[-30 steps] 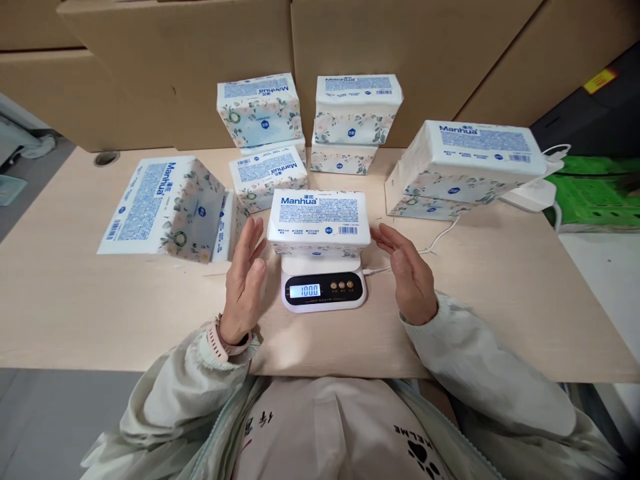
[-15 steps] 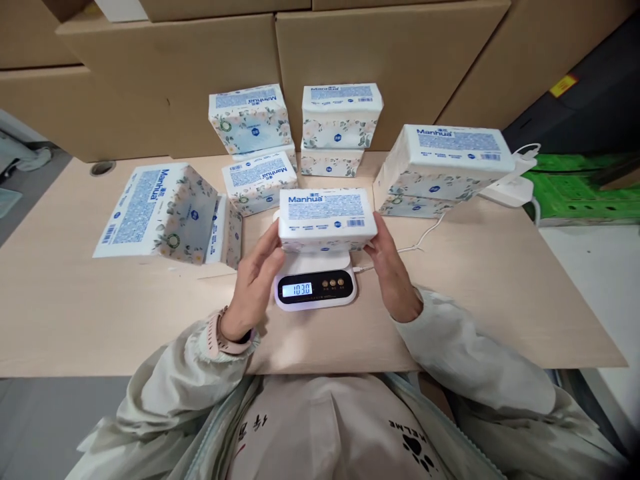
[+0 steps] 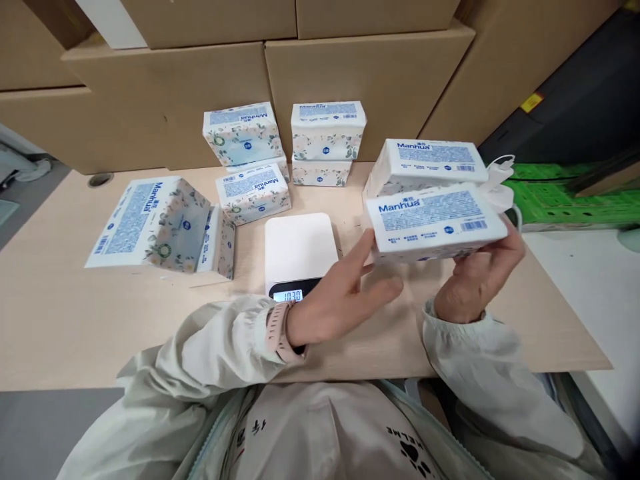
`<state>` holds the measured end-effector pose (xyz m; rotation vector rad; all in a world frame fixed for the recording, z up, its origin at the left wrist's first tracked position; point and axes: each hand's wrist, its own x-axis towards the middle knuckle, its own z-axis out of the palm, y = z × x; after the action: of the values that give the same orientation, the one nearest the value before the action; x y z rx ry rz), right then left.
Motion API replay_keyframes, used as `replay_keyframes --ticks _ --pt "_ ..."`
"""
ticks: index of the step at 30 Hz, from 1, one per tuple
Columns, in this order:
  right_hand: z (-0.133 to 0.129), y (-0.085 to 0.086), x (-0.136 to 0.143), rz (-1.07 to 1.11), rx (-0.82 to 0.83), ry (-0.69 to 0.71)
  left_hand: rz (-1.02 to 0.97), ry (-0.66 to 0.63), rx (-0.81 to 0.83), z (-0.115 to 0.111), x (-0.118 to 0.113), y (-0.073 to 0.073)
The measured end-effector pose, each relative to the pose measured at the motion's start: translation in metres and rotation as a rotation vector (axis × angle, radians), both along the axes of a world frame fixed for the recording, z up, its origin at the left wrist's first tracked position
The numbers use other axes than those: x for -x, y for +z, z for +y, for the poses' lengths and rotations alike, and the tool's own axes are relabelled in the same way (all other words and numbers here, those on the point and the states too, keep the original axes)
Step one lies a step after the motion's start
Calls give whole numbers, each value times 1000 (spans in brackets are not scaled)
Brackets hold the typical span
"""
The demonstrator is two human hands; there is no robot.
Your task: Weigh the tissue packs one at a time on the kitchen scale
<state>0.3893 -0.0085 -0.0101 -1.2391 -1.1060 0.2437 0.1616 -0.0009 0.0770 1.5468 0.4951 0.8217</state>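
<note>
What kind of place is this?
Probably a packing or storage area: cardboard boxes stacked behind the table, a small digital scale, and several matching tissue-like packs around it.

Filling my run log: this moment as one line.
left hand: open at left end of tissue pack | right hand: gripping right end | scale: lit, pack off it

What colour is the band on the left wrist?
The wristband is pale pink, best seen in the head view.
</note>
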Motion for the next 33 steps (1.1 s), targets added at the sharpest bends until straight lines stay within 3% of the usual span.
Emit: replay_keyframes --ticks 3,7,10,13,16,19,21,23,25,27,33 --pt "4 -18 -12 -15 -64 -54 -13 -42 110 11 -12 -9" --pt "20 -38 -29 1 56 -39 90 -5 243 35 -30 -23" --pt "28 -46 -37 -1 149 -95 108 26 247 49 -39 -30" --pt "24 -39 -34 -90 137 -211 153 145 124 68 -27 -35" --pt "12 -14 -13 -229 -67 -269 230 458 -138 99 13 -36" --pt "6 18 22 -348 -203 -86 320 792 -395 130 61 -29" --pt "13 37 51 -428 -148 155 483 1004 -451 141 85 -21" --pt "32 50 80 -492 -22 391 694 1136 -435 143 98 -15" --pt "58 56 106 -519 83 544 852 1171 -402 142 104 -14" --pt "88 56 128 -524 167 625 869 1171 -364 142 108 -19" --pt "155 39 155 -302 445 675 562 1177 -291 158 119 -46"
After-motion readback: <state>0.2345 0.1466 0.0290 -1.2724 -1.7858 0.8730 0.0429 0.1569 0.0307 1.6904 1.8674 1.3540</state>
